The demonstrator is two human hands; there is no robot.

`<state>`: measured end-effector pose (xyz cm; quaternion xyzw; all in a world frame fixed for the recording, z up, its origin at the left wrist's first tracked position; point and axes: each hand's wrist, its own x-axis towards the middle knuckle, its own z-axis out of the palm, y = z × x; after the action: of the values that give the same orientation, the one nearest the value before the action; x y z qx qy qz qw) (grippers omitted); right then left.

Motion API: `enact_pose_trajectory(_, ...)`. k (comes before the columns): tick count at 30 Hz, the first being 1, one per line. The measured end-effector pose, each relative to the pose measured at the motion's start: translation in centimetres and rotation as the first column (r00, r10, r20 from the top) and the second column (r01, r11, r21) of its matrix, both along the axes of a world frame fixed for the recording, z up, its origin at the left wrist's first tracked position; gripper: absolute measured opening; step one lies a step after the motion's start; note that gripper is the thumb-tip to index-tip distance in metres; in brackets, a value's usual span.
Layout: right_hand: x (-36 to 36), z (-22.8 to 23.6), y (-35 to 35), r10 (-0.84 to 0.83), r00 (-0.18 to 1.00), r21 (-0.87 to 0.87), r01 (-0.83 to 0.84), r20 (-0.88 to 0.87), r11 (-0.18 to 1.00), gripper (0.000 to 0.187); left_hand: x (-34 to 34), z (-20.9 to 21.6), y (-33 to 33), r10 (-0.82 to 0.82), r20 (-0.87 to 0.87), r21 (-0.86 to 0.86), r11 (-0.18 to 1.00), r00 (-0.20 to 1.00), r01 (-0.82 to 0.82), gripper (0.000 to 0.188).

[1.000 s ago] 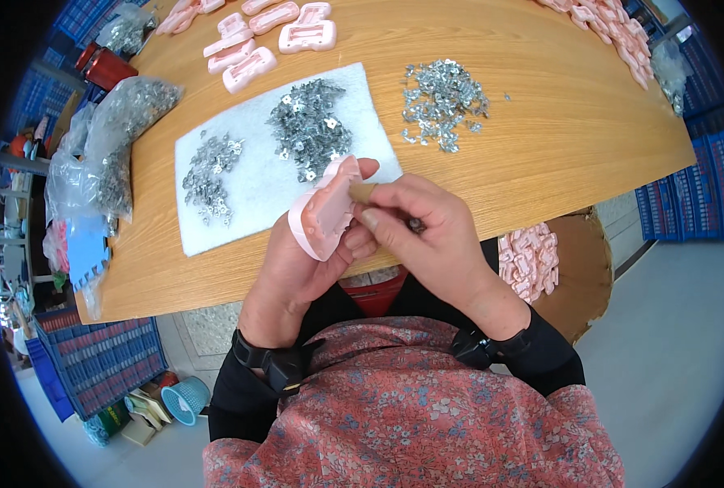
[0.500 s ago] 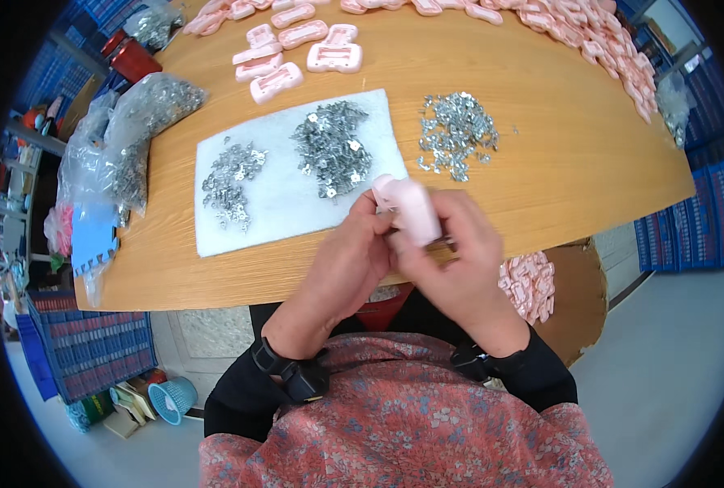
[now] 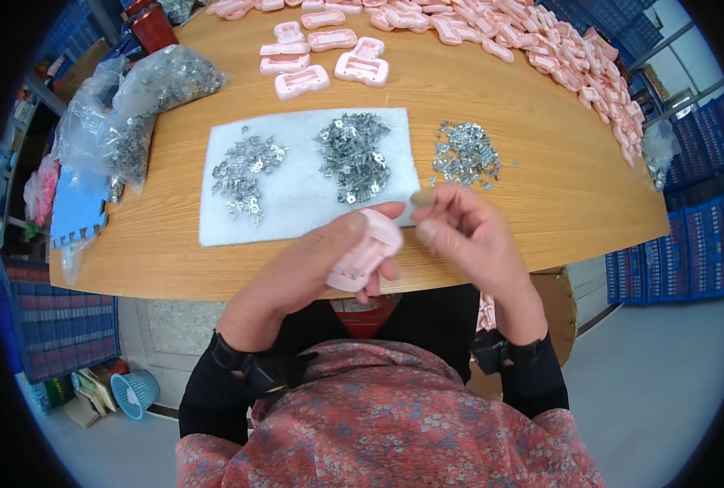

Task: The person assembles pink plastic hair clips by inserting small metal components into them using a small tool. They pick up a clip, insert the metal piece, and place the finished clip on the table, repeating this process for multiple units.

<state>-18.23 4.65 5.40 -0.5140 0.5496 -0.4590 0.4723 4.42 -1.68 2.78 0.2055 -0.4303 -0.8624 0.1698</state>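
My left hand (image 3: 317,260) grips a pink plastic casing (image 3: 366,252) over the near edge of the wooden table (image 3: 541,154). Just to its right, my right hand (image 3: 460,232) has its fingertips pinched together, apparently on a small metal piece too small to make out. Both hands hover at the front edge of a white foam pad (image 3: 297,195) that carries two heaps of small metal parts (image 3: 352,159). A third heap of metal parts (image 3: 465,153) lies on the bare wood right of the pad.
Several pink casings (image 3: 321,61) lie beyond the pad, and a long row of pink casings (image 3: 557,49) runs along the far right. Clear bags of metal parts (image 3: 146,102) sit at the left edge. Blue crates (image 3: 679,244) stand on the floor at right.
My hands have come slightly apart: the left now holds the pink casing alone, and the right has lifted off it with fingers pinched. The view shifted toward the table.
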Motion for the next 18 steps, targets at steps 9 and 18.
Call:
enact_pose_trajectory(9,-1.3,-1.2,-11.2,-0.144,0.676,-0.163,0.036,-0.723,0.986,0.020,2.1,-2.6,-0.4,0.301,-0.119,0.195,0.942,0.946,-0.275,0.056)
enact_pose_trajectory(18,-1.8,-3.2,-14.4,-0.049,0.720,-0.035,0.035,-0.693,0.999,0.017,2.3,-3.0,-0.4,0.325,-0.144,0.221,0.931,0.935,-0.290,0.056)
